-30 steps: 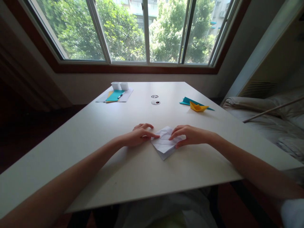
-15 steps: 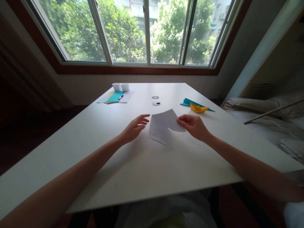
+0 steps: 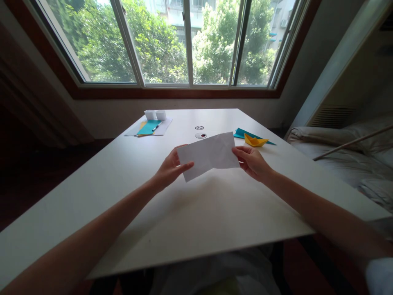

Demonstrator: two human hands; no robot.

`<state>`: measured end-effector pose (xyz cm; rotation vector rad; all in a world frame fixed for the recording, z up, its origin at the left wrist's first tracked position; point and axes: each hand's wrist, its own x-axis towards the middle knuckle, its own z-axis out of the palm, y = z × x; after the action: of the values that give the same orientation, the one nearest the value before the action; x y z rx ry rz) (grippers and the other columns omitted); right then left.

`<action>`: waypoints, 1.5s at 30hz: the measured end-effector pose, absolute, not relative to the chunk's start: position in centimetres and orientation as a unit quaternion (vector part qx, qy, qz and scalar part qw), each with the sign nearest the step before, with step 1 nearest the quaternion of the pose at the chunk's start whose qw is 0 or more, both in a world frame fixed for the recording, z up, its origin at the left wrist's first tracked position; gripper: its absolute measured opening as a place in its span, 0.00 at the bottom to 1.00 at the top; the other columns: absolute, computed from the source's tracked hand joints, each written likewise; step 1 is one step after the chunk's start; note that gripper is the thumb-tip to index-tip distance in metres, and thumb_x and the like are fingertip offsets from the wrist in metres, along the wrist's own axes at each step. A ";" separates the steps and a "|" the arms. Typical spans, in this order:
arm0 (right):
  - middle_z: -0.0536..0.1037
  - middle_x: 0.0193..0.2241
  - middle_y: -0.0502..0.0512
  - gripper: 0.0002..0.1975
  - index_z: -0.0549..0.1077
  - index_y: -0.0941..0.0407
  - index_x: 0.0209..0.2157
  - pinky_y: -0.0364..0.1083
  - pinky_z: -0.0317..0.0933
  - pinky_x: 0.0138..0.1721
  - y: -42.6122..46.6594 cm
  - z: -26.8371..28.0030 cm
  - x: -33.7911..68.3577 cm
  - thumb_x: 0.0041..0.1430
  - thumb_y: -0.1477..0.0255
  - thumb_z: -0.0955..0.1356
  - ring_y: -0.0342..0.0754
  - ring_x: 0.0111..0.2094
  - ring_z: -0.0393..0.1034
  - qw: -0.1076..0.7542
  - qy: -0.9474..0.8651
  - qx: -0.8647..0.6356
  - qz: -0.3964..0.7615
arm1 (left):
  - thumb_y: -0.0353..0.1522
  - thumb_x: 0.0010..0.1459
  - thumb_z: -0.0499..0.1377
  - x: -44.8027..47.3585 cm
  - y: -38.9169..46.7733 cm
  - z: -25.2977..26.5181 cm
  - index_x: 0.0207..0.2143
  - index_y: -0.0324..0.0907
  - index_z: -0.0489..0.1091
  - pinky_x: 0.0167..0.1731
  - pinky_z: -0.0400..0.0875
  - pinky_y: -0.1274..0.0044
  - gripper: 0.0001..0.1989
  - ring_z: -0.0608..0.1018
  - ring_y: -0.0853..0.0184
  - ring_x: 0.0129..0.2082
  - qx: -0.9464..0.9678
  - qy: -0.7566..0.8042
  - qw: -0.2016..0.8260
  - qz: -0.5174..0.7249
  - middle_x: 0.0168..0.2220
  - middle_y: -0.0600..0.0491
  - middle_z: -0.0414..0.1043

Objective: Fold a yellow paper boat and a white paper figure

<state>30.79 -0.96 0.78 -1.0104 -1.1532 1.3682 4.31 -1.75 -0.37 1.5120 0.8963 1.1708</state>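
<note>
A folded sheet of white paper is held up above the table, stretched between my two hands. My left hand grips its left end, thumb in front and the other fingers behind. At the right edge, my right hand pinches the paper between thumb and fingers. The sheet tilts, its right end higher than its left, and a slight bend runs near its middle. Just beyond my right hand sit a yellow paper boat and a blue folded paper piece, partly hidden by the boat.
On the white table, blue paper, yellow and white sheets and a pen lie at the back left. Two small white boxes stand behind them. Round inserts mark the far middle. A window rises beyond.
My left hand has closed on the left end of the paper, which hung only from my right hand before. The sheet is now spread wider and turned more level.
</note>
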 end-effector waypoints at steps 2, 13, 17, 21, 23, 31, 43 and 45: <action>0.76 0.27 0.52 0.11 0.71 0.57 0.30 0.45 0.68 0.32 -0.8 0.8 31.1 0.46 0.66 0.71 0.44 0.29 0.72 0.511 -0.477 -0.402 0.591 | 0.37 0.45 0.65 4.3 -1.5 -0.7 0.46 0.39 0.64 0.40 0.70 0.69 0.26 0.74 0.59 0.42 0.598 0.379 0.495 0.504 0.44 0.46 0.71; 0.76 0.39 0.52 0.15 0.66 0.53 0.43 0.45 0.66 0.39 0.2 0.0 31.4 0.59 0.60 0.59 0.46 0.42 0.70 0.479 -0.465 -0.322 0.672 | 0.23 0.48 0.60 3.8 -1.1 0.3 0.43 0.37 0.65 0.24 0.75 0.77 0.18 0.78 0.66 0.26 0.378 0.397 0.660 0.513 0.32 0.49 0.76; 0.76 0.37 0.49 0.12 0.69 0.51 0.39 0.42 0.67 0.37 0.3 -0.3 31.3 0.56 0.60 0.64 0.44 0.40 0.70 0.480 -0.430 -0.267 0.717 | 0.21 0.49 0.58 3.9 -0.9 0.0 0.40 0.35 0.67 0.23 0.75 0.76 0.13 0.78 0.64 0.25 0.371 0.369 0.691 0.500 0.30 0.47 0.76; 0.77 0.35 0.48 0.10 0.73 0.51 0.36 0.44 0.66 0.37 0.2 -0.3 31.4 0.50 0.65 0.69 0.45 0.38 0.71 0.485 -0.454 -0.263 0.699 | 0.21 0.51 0.56 3.9 -0.9 -0.1 0.39 0.35 0.67 0.22 0.75 0.77 0.12 0.78 0.64 0.24 0.364 0.365 0.696 0.499 0.29 0.48 0.75; 0.78 0.34 0.49 0.10 0.74 0.52 0.34 0.45 0.66 0.37 0.2 -0.2 31.5 0.47 0.67 0.71 0.46 0.37 0.71 0.498 -0.479 -0.286 0.664 | 0.21 0.51 0.56 3.9 -0.9 -0.2 0.40 0.35 0.67 0.22 0.74 0.77 0.12 0.78 0.65 0.23 0.363 0.372 0.689 0.504 0.29 0.48 0.75; 0.78 0.35 0.53 0.20 0.75 0.53 0.37 0.49 0.66 0.39 0.1 0.1 32.0 0.37 0.70 0.74 0.50 0.39 0.71 0.520 -0.626 -0.317 0.487 | 0.24 0.45 0.62 3.9 -1.0 -0.4 0.44 0.41 0.64 0.29 0.72 0.75 0.21 0.76 0.66 0.29 0.422 0.370 0.635 0.531 0.34 0.51 0.73; 0.76 0.33 0.50 0.12 0.72 0.54 0.33 0.47 0.68 0.35 0.0 0.1 31.3 0.43 0.71 0.71 0.47 0.35 0.71 0.640 -0.605 -0.359 0.308 | 0.34 0.53 0.58 5.0 -2.3 0.3 0.38 0.35 0.68 0.29 0.68 0.78 0.12 0.75 0.67 0.31 0.409 0.467 0.674 0.402 0.35 0.45 0.71; 0.76 0.32 0.49 0.11 0.71 0.54 0.32 0.46 0.68 0.34 -0.6 0.3 30.7 0.43 0.72 0.71 0.46 0.34 0.71 0.640 -0.617 -0.353 0.291 | 0.38 0.54 0.57 5.6 -3.0 0.9 0.37 0.35 0.68 0.31 0.69 0.76 0.14 0.76 0.64 0.32 0.382 0.461 0.722 0.347 0.37 0.43 0.72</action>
<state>30.70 -0.62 0.29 -0.8052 -1.4077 0.6626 5.58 -3.00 0.92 0.8436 1.0186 0.7673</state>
